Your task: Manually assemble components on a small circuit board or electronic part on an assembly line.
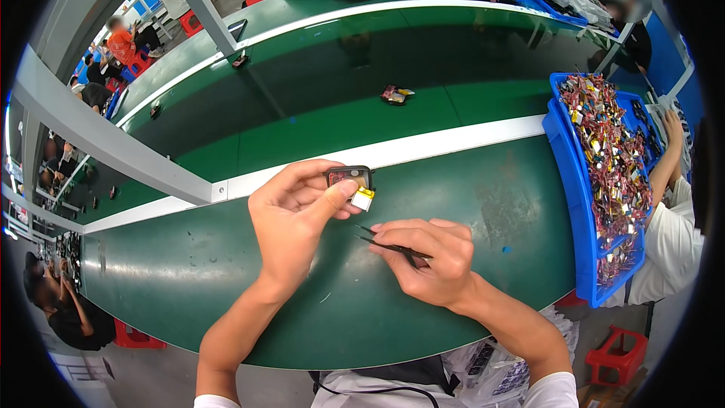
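Observation:
Above the green bench top (219, 264), my left hand (291, 208) grips a small black plastic casing (368, 175), its thumb pressed over the open inside. A small silver battery (362, 199) with yellow tape juts from the casing's lower edge by the thumb. My right hand (434, 257) pinches a pair of dark tweezers (411, 249). Their two tips are slightly apart and point toward the casing, a short way below the battery and not touching it. The fingers and thumb hide part of what lies inside the casing.
At right, a blue tray (563, 159) is heaped with small wired parts (604, 159). Beyond the white rail (453, 134), a green conveyor belt (302, 121) carries several units, one (395, 94) straight ahead. A grey post (143, 151) rises at left. Other people sit around, one beside the tray.

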`<state>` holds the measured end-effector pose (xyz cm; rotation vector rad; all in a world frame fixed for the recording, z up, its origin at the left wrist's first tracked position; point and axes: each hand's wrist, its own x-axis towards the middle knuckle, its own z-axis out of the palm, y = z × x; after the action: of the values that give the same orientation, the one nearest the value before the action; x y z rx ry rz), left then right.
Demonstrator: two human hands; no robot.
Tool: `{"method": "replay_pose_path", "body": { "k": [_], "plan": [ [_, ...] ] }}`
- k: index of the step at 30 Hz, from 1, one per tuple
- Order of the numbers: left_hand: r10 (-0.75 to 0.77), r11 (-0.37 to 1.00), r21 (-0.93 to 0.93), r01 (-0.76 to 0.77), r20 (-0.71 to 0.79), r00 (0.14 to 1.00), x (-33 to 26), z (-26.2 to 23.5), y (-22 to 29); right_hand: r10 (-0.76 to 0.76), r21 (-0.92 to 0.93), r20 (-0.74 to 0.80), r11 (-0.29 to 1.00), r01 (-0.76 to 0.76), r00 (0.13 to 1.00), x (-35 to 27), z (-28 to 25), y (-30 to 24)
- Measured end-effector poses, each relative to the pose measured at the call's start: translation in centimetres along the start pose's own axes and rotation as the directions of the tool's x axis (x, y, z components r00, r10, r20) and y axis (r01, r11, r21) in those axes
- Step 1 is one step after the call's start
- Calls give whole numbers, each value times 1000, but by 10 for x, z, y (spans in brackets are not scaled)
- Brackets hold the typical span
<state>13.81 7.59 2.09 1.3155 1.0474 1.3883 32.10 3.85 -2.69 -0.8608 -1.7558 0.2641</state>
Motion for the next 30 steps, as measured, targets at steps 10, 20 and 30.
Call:
{"method": "replay_pose_path", "body": {
  "k": [10, 20, 30],
  "plan": [
    [-251, 956, 139, 257, -63, 966, 83, -44, -57, -13, 15, -5, 1000, 13, 1000, -2, 1, 1],
    [235, 105, 994, 18, -43, 971, 124, -58, -57, -37, 10, 19, 999, 37, 999, -6, -1, 7],
    [-104, 828, 560, -1, 156, 982, 181, 31, -84, -20, 7, 38, 1000, 20, 999, -9, 1, 8]
  ]
}}
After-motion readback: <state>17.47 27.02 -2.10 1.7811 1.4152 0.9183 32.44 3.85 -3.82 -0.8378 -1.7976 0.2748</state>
